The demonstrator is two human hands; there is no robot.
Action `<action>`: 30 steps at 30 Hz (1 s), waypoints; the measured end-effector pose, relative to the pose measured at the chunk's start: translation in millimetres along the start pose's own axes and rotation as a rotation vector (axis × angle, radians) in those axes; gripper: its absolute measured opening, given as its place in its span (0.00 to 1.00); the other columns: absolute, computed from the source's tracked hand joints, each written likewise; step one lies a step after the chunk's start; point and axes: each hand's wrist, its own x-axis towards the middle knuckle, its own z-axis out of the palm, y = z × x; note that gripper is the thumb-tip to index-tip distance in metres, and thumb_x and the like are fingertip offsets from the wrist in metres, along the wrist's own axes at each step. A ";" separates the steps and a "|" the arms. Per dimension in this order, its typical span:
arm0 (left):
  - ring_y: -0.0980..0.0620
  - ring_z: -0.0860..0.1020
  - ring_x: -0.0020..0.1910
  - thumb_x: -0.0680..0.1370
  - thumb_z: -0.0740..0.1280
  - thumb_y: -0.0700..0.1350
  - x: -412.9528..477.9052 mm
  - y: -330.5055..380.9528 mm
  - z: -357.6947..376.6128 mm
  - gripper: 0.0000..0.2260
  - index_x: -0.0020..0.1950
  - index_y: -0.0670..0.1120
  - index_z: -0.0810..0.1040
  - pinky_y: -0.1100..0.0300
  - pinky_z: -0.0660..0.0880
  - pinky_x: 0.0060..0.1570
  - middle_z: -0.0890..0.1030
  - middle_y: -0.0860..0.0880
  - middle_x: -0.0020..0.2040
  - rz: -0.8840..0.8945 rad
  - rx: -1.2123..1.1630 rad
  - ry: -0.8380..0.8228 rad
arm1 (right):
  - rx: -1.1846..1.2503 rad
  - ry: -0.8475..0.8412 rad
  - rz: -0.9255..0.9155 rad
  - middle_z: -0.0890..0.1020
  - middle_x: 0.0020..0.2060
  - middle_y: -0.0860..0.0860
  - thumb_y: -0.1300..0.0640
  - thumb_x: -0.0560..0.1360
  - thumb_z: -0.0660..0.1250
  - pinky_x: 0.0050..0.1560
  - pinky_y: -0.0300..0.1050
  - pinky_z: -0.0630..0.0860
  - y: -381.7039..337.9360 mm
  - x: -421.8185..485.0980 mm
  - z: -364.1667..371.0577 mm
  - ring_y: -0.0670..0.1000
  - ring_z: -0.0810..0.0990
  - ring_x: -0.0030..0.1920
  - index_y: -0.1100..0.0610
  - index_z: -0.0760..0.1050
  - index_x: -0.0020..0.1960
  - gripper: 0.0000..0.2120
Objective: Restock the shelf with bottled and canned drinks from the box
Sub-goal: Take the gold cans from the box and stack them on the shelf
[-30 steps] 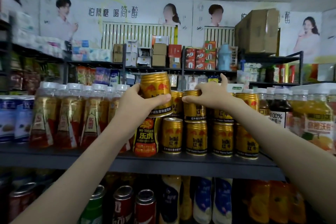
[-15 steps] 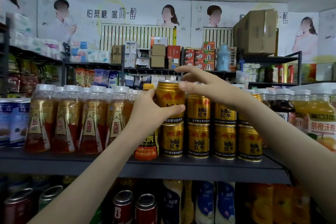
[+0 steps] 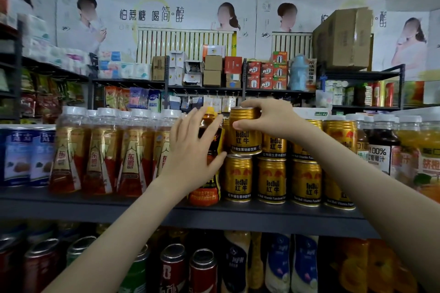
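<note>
A gold Red Bull can [image 3: 245,137] stands on top of a lower gold can [image 3: 238,178] at the left end of a two-high stack on the dark shelf [image 3: 166,214]. My right hand [image 3: 266,119] grips that top can at its rim, thumb in front and fingers over the lid. My left hand [image 3: 192,150] hangs open just left of the can, fingers spread, in front of a dark Hi-Tiger bottle with a yellow cap [image 3: 209,164]. The box is out of view.
Gold-and-red bottles with white caps [image 3: 100,154] fill the shelf to the left, and blue cans [image 3: 26,154] stand further left. Juice bottles [image 3: 383,147] stand on the right. Cans and bottles [image 3: 202,266] fill the shelf below. Behind is another rack with cartons [image 3: 342,38].
My left hand set the gold can on the left end of the stack, let go and opened. My right hand moved left from the neighbouring cans and took hold of that can's top.
</note>
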 end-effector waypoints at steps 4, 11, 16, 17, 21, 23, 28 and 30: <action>0.41 0.59 0.74 0.76 0.63 0.56 -12.7 -11.2 13.8 0.31 0.77 0.49 0.58 0.46 0.54 0.71 0.61 0.40 0.74 0.033 0.027 -0.062 | -0.128 0.017 0.014 0.78 0.61 0.47 0.33 0.71 0.63 0.73 0.60 0.41 -5.2 2.4 17.2 0.50 0.70 0.67 0.48 0.69 0.69 0.32; 0.39 0.57 0.74 0.77 0.59 0.55 -12.6 -8.4 21.1 0.30 0.77 0.46 0.59 0.49 0.54 0.71 0.60 0.38 0.74 0.039 -0.031 -0.034 | -0.352 -0.024 0.040 0.81 0.55 0.47 0.29 0.72 0.54 0.69 0.63 0.30 -1.6 11.3 22.6 0.52 0.71 0.66 0.48 0.72 0.66 0.31; 0.40 0.56 0.74 0.77 0.56 0.55 -12.4 -7.8 27.2 0.30 0.77 0.45 0.59 0.50 0.53 0.71 0.59 0.38 0.74 0.036 -0.038 -0.001 | -0.522 -0.081 0.053 0.76 0.64 0.51 0.26 0.72 0.50 0.69 0.65 0.30 1.7 15.3 23.3 0.55 0.61 0.73 0.47 0.68 0.69 0.36; 0.40 0.56 0.73 0.77 0.56 0.55 -12.4 -7.4 27.9 0.30 0.76 0.45 0.59 0.50 0.53 0.71 0.59 0.38 0.74 0.033 -0.039 0.004 | -0.526 -0.083 0.051 0.75 0.65 0.51 0.26 0.72 0.50 0.69 0.65 0.30 1.1 14.8 23.5 0.55 0.61 0.73 0.47 0.68 0.70 0.36; 0.40 0.56 0.73 0.76 0.56 0.55 -12.6 -6.1 30.3 0.29 0.76 0.46 0.59 0.50 0.54 0.70 0.59 0.38 0.74 0.013 -0.046 0.007 | -0.458 -0.107 0.055 0.78 0.61 0.50 0.31 0.75 0.52 0.70 0.65 0.31 -0.5 13.8 23.8 0.56 0.67 0.70 0.46 0.63 0.72 0.31; 0.40 0.56 0.73 0.76 0.57 0.54 -12.5 -4.9 30.6 0.29 0.76 0.45 0.60 0.50 0.53 0.70 0.59 0.38 0.74 0.009 -0.049 0.011 | -0.414 -0.123 0.028 0.80 0.58 0.47 0.34 0.77 0.54 0.69 0.66 0.29 -1.0 13.8 22.9 0.54 0.71 0.68 0.44 0.62 0.72 0.26; 0.39 0.56 0.73 0.76 0.64 0.51 -12.8 -0.4 31.3 0.30 0.76 0.45 0.61 0.50 0.53 0.71 0.59 0.37 0.74 -0.020 -0.055 0.030 | -0.439 -0.107 -0.024 0.73 0.67 0.47 0.40 0.78 0.58 0.69 0.65 0.31 -1.6 11.3 20.7 0.53 0.63 0.72 0.43 0.62 0.72 0.23; 0.38 0.56 0.74 0.76 0.62 0.52 -13.6 2.0 32.2 0.30 0.76 0.45 0.60 0.47 0.54 0.72 0.58 0.37 0.75 -0.036 -0.042 0.025 | -0.444 -0.090 -0.041 0.70 0.69 0.47 0.42 0.78 0.59 0.70 0.64 0.33 -1.1 8.6 21.8 0.53 0.60 0.73 0.43 0.61 0.72 0.23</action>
